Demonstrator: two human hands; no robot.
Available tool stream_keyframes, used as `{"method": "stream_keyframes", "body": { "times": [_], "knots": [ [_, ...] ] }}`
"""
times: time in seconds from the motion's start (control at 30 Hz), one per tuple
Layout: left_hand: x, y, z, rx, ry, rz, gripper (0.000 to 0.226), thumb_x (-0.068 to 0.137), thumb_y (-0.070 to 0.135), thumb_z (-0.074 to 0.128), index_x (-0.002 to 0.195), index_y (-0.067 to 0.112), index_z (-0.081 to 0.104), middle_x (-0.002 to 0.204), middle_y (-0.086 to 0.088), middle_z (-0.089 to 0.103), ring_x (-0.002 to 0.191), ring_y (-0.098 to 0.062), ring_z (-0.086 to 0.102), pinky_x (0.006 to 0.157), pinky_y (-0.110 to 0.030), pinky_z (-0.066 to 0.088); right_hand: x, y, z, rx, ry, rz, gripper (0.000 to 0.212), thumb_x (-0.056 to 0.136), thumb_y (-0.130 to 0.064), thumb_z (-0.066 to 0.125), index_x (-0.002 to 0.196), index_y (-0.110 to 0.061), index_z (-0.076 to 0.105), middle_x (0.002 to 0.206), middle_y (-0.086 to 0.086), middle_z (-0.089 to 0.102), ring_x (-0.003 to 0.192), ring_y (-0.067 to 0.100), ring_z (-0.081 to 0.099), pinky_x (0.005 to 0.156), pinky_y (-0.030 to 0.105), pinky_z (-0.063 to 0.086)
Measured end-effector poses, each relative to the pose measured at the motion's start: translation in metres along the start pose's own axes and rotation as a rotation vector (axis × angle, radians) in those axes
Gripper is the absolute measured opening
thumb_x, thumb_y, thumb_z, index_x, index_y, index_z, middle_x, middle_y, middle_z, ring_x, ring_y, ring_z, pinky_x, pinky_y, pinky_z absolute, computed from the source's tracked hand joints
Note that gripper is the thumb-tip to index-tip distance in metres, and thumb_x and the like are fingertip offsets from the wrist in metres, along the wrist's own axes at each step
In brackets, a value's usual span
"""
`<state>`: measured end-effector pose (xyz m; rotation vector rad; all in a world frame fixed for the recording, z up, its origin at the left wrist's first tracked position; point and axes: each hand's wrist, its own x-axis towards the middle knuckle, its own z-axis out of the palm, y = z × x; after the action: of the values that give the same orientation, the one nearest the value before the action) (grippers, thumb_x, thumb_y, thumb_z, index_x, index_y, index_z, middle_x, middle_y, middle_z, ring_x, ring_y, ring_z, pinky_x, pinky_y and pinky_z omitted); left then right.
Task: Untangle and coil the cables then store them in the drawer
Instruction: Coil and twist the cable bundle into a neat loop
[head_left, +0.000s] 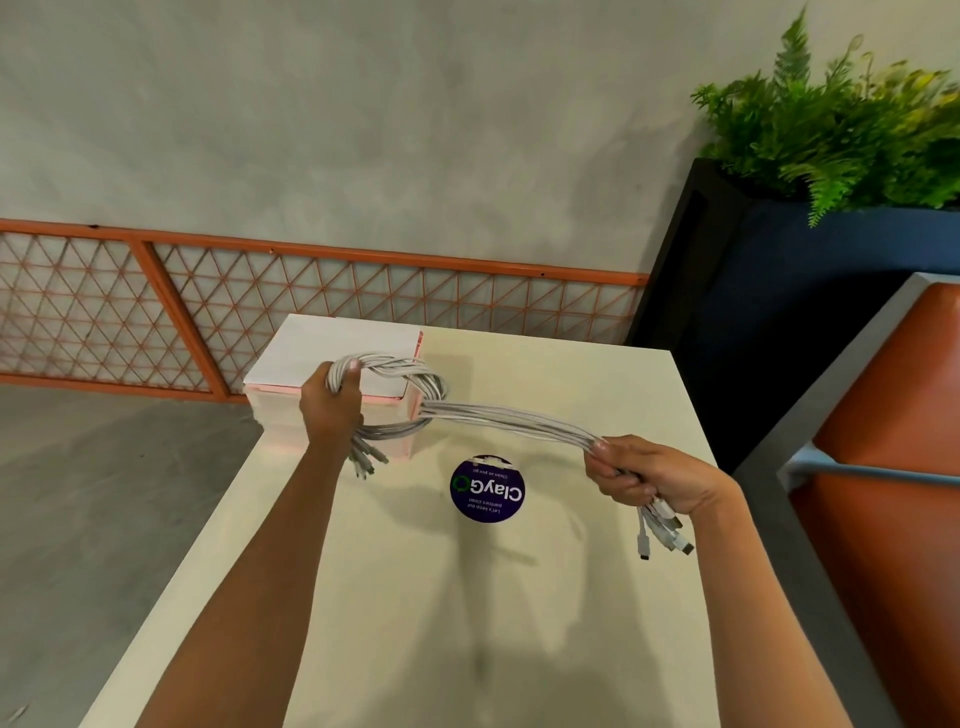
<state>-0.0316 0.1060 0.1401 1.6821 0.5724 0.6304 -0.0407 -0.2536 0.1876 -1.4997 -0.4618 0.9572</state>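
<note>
From here I see both hands raised over the bench (519, 597) with a bundle of white cables (498, 418) strung between them. The left hand (332, 400) has its grip closed round one end of the bundle, fingers wrapped over the strands and thumb on top. Short cable tails with plugs (366, 460) hang below that fist. From this hand the cables curve into a loop, cross over themselves near the middle, and then run in a sagging band to the right hand (644, 478). The right grip is closed on the other end, fingers curled tight round the strands, and several white plugs (665, 530) dangle beneath it. The whole bundle is off the surface and its shadow falls on the bench top.

A small white-topped, pink-edged drawer box (332, 353) sits at the far left corner of the bench, and the loop hangs in front of it. I cannot tell whether its drawer is open. A round dark sticker (487, 488) lies on the bench between the hands, nearer the far edge. Beyond the bench are an orange lattice rail (311, 296) and a fern (841, 119) in a dark planter (779, 291).
</note>
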Motion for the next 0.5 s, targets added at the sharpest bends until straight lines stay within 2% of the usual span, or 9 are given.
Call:
{"method": "stream_keyframes", "body": {
  "times": [0.1, 0.17, 0.2, 0.27, 0.33, 0.4, 0.5],
  "knots": [
    [0.003, 0.011, -0.001, -0.006, 0.019, 0.055, 0.014, 0.094, 0.028, 0.058, 0.092, 0.014, 0.059, 0.066, -0.001, 0.051, 0.065, -0.024, 0.049, 0.060, -0.040, 0.051, 0.003, 0.020, -0.005, -0.026, 0.004, 0.031, 0.042, 0.083, -0.059, 0.060, 0.068, -0.021, 0.048, 0.060, -0.003, 0.033, 0.050, 0.008, 0.028, 0.050, 0.015, 0.032],
    [0.000, 0.016, 0.000, -0.002, -0.001, 0.116, 0.014, 0.094, 0.028, 0.057, 0.095, 0.014, 0.060, 0.070, -0.007, 0.054, 0.068, -0.022, 0.049, 0.066, -0.045, 0.051, 0.009, 0.039, -0.007, -0.069, 0.030, 0.062, 0.043, 0.082, -0.060, 0.060, 0.073, -0.020, 0.048, 0.065, -0.002, 0.038, 0.058, 0.011, 0.035, 0.060, 0.020, 0.036],
    [-0.002, 0.019, 0.001, 0.000, -0.013, 0.146, 0.015, 0.094, 0.028, 0.057, 0.097, 0.014, 0.061, 0.073, -0.009, 0.055, 0.069, -0.022, 0.049, 0.067, -0.046, 0.050, 0.012, 0.048, -0.006, -0.072, 0.040, 0.079, 0.044, 0.082, -0.060, 0.060, 0.075, -0.018, 0.048, 0.067, -0.002, 0.042, 0.062, 0.011, 0.038, 0.063, 0.020, 0.037],
    [-0.007, 0.028, 0.005, 0.004, -0.040, 0.208, 0.015, 0.095, 0.027, 0.056, 0.098, 0.014, 0.061, 0.072, 0.000, 0.054, 0.066, -0.019, 0.048, 0.066, -0.046, 0.049, 0.021, 0.060, -0.004, -0.095, 0.060, 0.118, 0.044, 0.081, -0.059, 0.061, 0.079, -0.015, 0.053, 0.073, -0.001, 0.051, 0.067, 0.012, 0.046, 0.068, 0.021, 0.041],
    [-0.013, 0.039, 0.011, -0.003, -0.068, 0.258, 0.014, 0.095, 0.027, 0.056, 0.098, 0.014, 0.061, 0.071, 0.005, 0.053, 0.063, -0.016, 0.048, 0.063, -0.042, 0.048, 0.029, 0.067, 0.000, -0.131, 0.098, 0.163, 0.038, 0.087, -0.050, 0.059, 0.088, -0.012, 0.061, 0.084, 0.001, 0.061, 0.076, 0.012, 0.055, 0.074, 0.021, 0.046],
    [-0.020, 0.049, 0.017, 0.012, -0.084, 0.314, 0.017, 0.095, 0.026, 0.057, 0.098, 0.010, 0.062, 0.074, 0.004, 0.056, 0.065, -0.015, 0.050, 0.063, -0.036, 0.048, 0.038, 0.074, 0.001, -0.169, 0.172, 0.197, 0.023, 0.097, -0.028, 0.052, 0.097, -0.009, 0.064, 0.093, 0.004, 0.066, 0.086, 0.014, 0.060, 0.079, 0.021, 0.049],
    [-0.028, 0.059, 0.027, 0.017, -0.075, 0.361, 0.018, 0.094, 0.022, 0.058, 0.098, 0.005, 0.063, 0.079, -0.001, 0.059, 0.070, -0.014, 0.051, 0.065, -0.014, 0.043, 0.054, 0.081, 0.000, -0.297, 0.309, 0.246, 0.014, 0.095, -0.018, 0.057, 0.107, -0.016, 0.064, 0.114, 0.010, 0.066, 0.102, 0.018, 0.058, 0.088, 0.028, 0.047]
  ]
}}
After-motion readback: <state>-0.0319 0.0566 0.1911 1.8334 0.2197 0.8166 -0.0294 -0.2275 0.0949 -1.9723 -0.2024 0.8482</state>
